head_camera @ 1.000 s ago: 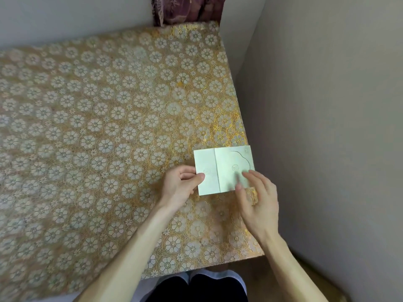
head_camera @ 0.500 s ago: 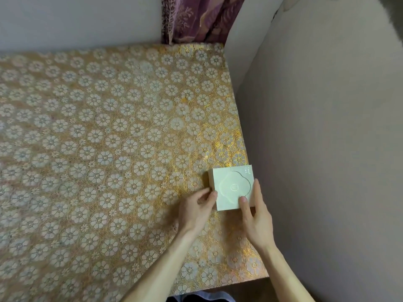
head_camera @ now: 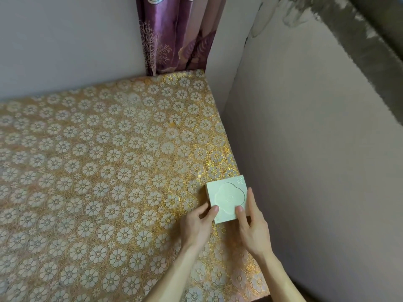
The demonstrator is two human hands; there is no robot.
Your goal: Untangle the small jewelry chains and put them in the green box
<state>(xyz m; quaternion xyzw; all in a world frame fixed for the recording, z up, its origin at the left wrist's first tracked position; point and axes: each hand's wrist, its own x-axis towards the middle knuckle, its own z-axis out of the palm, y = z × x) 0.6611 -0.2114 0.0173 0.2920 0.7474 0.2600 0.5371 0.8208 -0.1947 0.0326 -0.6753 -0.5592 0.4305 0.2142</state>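
Note:
A pale green square box lies closed on the table near its right edge, with an embossed flower shape on its lid. My left hand holds the box's near left corner, thumb on the lid and fingers curled at the side. My right hand holds the near right side, thumb on the lid and fingers along the right wall. No chains are in sight.
The table wears a gold cloth patterned with white flowers. A grey wall runs close along its right edge. A purple curtain hangs at the far corner.
The box lay open in two halves a second ago; its lid is shut now. Both hands shifted to its near corners, and the camera tilted up.

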